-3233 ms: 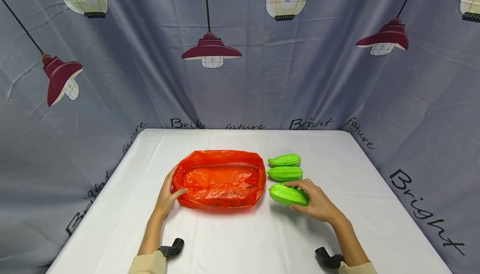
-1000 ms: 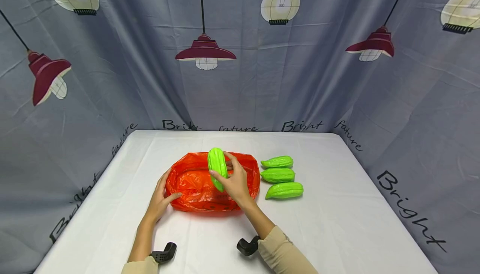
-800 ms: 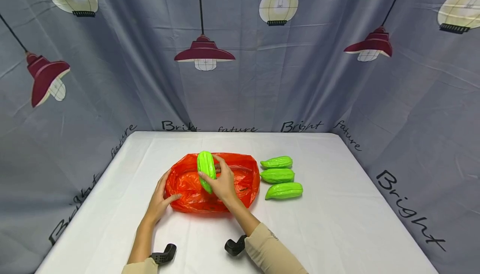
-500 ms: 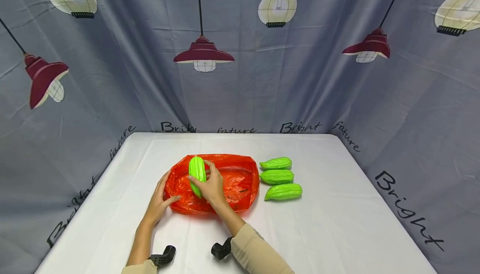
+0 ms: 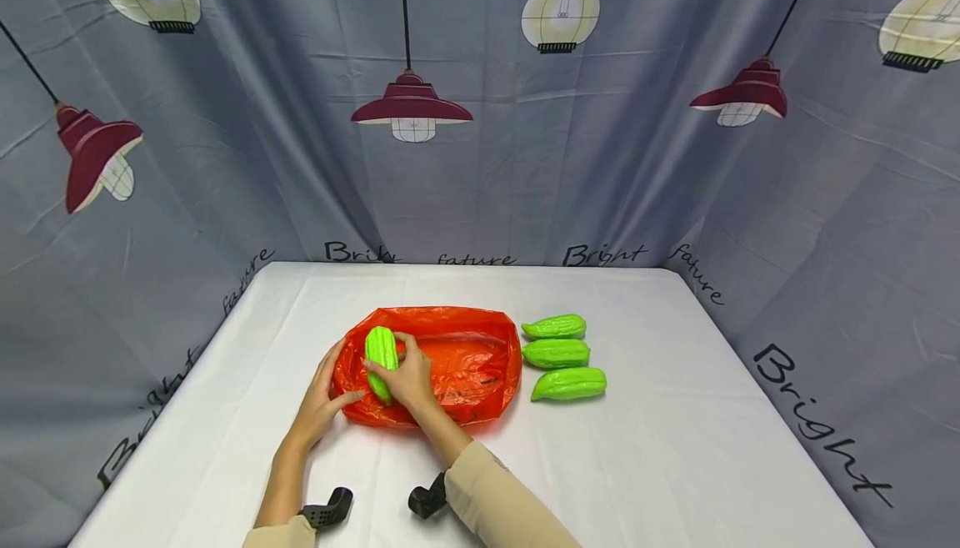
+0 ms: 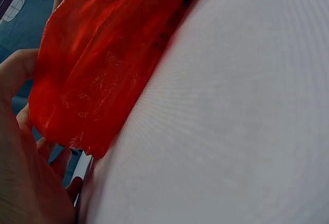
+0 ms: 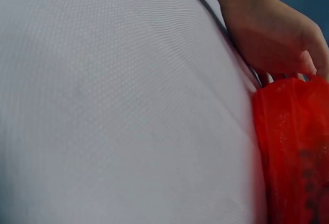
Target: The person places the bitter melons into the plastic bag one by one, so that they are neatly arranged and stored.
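An opened red plastic bag [image 5: 468,356] lies wide-mouthed on the white table. At its left rim is my left hand [image 5: 318,406], the thumb over the edge on the inner side and the fingers along the outside; the left wrist view shows this grip on the bag [image 6: 103,75] too. My right hand [image 5: 414,377] reaches over the bag and grips a light green bitter melon [image 5: 381,356] between thumb and fingers, inside the bag's left part. The right hand and the melon are not visible in the right wrist view, where the left hand [image 7: 277,39] appears behind the bag.
Right of the bag, three more bitter melons lie in a row: a far one [image 5: 555,327], a middle one [image 5: 557,354] and a near one [image 5: 568,384]. The white table [image 5: 675,448] ends at a grey printed curtain [image 5: 480,181] behind.
My right hand has taken a bitter melon from the row on the right, carried it left over the bag and lowered it into the left part. The left hand has stayed at the rim.
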Demonstrator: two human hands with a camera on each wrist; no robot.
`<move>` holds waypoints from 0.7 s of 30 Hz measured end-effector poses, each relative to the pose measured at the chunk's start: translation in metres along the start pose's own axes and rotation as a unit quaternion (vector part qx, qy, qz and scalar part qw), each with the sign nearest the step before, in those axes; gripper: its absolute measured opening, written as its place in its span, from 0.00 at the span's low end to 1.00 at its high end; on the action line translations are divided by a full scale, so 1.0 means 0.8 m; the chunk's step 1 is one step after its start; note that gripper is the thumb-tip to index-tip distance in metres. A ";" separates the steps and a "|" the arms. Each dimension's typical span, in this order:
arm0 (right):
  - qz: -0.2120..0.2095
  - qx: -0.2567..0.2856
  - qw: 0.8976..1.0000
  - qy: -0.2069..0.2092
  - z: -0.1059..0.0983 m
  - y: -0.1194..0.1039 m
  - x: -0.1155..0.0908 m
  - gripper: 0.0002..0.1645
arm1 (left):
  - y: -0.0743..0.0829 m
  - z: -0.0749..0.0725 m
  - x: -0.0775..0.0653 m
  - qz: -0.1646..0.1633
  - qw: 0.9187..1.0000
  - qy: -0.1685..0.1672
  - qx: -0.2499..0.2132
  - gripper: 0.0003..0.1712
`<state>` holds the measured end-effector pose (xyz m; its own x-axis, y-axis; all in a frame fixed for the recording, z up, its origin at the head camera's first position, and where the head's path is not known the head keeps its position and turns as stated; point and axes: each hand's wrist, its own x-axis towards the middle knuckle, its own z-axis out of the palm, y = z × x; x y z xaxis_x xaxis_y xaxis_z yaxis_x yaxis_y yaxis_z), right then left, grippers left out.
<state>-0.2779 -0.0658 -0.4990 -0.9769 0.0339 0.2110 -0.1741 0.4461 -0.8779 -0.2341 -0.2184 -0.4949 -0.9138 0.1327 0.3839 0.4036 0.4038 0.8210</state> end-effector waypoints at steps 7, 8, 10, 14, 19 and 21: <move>0.018 0.008 0.999 -0.033 0.012 0.009 0.000 0.41 | -0.001 0.000 0.000 -0.006 1.000 -0.005 -0.001 0.46; 0.021 0.010 0.999 -0.037 0.013 0.010 0.000 0.41 | 0.000 0.000 0.000 -0.005 1.000 -0.005 0.000 0.46; 0.020 0.020 0.999 -0.044 0.015 0.010 0.000 0.40 | 0.001 0.000 0.000 -0.002 1.000 -0.004 0.000 0.46; 0.018 0.041 0.997 -0.057 0.016 0.007 -0.001 0.38 | 0.002 0.001 0.000 0.005 1.000 0.000 -0.001 0.46; 0.023 0.058 0.996 -0.059 0.016 0.002 -0.003 0.37 | 0.003 0.001 0.000 0.008 1.000 0.001 -0.002 0.46; 0.025 0.064 0.996 -0.058 0.016 0.001 -0.004 0.36 | 0.003 0.001 0.000 0.005 1.000 0.001 0.000 0.46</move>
<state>-0.2763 -0.0775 -0.5057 -0.9913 -0.0528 0.1204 -0.1311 0.3287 -0.9353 -0.2330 -0.2168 -0.4937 -0.9092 0.1347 0.3940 0.4136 0.4024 0.8167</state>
